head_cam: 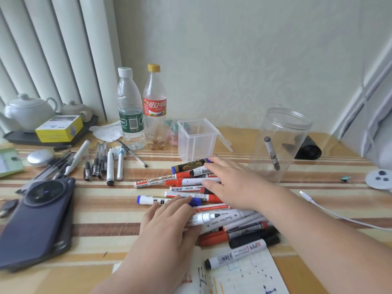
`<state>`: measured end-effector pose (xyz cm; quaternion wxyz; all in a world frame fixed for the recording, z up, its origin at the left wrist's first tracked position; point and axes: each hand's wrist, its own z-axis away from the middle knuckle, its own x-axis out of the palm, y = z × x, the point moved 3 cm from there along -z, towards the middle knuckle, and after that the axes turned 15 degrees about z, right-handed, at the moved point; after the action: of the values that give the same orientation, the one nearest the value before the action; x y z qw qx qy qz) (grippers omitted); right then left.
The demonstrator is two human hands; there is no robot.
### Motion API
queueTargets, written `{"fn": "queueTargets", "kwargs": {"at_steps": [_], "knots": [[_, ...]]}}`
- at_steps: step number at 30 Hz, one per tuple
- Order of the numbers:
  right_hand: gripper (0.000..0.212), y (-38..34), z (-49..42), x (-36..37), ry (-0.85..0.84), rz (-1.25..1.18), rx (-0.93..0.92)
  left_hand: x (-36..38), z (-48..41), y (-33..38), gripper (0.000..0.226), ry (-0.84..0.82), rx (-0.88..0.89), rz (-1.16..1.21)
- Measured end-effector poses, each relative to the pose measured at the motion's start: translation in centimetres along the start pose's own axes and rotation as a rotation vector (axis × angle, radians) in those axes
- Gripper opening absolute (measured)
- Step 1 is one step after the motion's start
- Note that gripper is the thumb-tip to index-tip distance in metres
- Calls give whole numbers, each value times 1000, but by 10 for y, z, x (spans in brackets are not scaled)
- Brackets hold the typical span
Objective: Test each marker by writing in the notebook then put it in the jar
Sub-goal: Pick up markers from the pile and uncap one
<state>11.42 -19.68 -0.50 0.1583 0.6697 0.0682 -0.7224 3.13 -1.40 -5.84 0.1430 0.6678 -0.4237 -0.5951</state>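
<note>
The left hand (169,225) lay flat, fingers straight, on the near side of the heap of red, blue and black whiteboard markers (186,182) on the striped tabletop (101,209), probably to stop them rolling. The right hand (237,185), also spread and gripping nothing, covered the far markers, seemingly choosing one. The open white paper notebook (254,276) waited nearest the person, and the clear plastic jar (301,143) beside the heap held one grey marker (272,153).

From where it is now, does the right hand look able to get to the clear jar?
Probably yes. The right hand lies open on the marker pile, and the clear jar stands upright just beyond it to the right, its mouth uncovered, with nothing standing between them.
</note>
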Motion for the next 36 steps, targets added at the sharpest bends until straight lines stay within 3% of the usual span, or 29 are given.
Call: {"fn": "queueTargets", "kwargs": {"at_steps": [6, 13, 18, 21, 23, 27, 33, 36], "knots": [[65, -2, 26, 6, 41, 0, 18, -1, 0, -5, 24, 93, 21, 49], [67, -6, 57, 6, -68, 43, 43, 4, -2, -7, 14, 204, 120, -60], [59, -4, 59, 16, 68, -107, 41, 5, -4, -4, 14, 225, 153, -126], [40, 7, 43, 3, 229, -276, 112, 4, -2, -4, 13, 229, 131, -67], [31, 19, 20, -5, 302, -223, 163, 1, -3, -3, 11, 238, 116, 3], [37, 26, -27, -10, 115, 13, 151, -4, -5, 2, 18, 265, 132, 11], [61, 13, -44, -15, -74, 36, 159, -7, -5, 0, 27, 251, 86, -19], [66, 10, -46, -19, -84, 95, 154, -8, -6, 0, 24, 261, 86, -23]]}}
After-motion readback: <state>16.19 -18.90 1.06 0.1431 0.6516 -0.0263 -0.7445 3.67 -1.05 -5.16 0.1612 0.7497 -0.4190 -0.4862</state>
